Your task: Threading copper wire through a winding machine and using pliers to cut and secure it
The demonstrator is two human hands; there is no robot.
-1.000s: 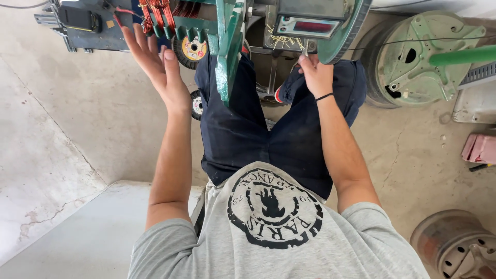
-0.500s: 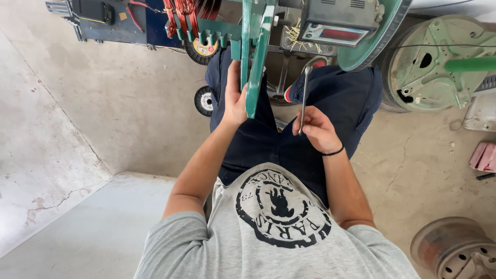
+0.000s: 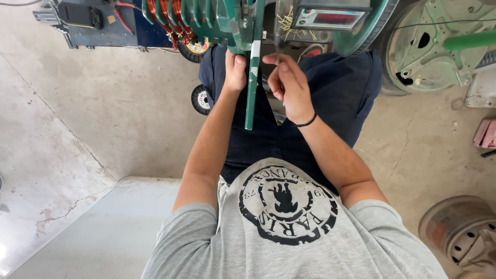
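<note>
My left hand [image 3: 235, 71] grips the edge of a green metal arm [image 3: 251, 88] that hangs down from a green winding machine [image 3: 206, 20] with copper wire coils [image 3: 168, 18]. My right hand [image 3: 289, 85] is closed around a thin dark metal rod [image 3: 277, 44] that points up beside that arm. A black band circles my right wrist. I sit with dark trousers and a grey printed shirt below the hands.
A small counter box with a red display [image 3: 330, 18] sits at the top. A round green metal housing [image 3: 429, 46] lies at upper right, a grey drum [image 3: 460, 232] at lower right. Two small wheels [image 3: 200, 99] rest on the concrete floor. A pale slab [image 3: 103, 232] lies lower left.
My left hand came down from the top of the machine and took hold of the green arm. My right hand lifted the thin rod up close beside that arm.
</note>
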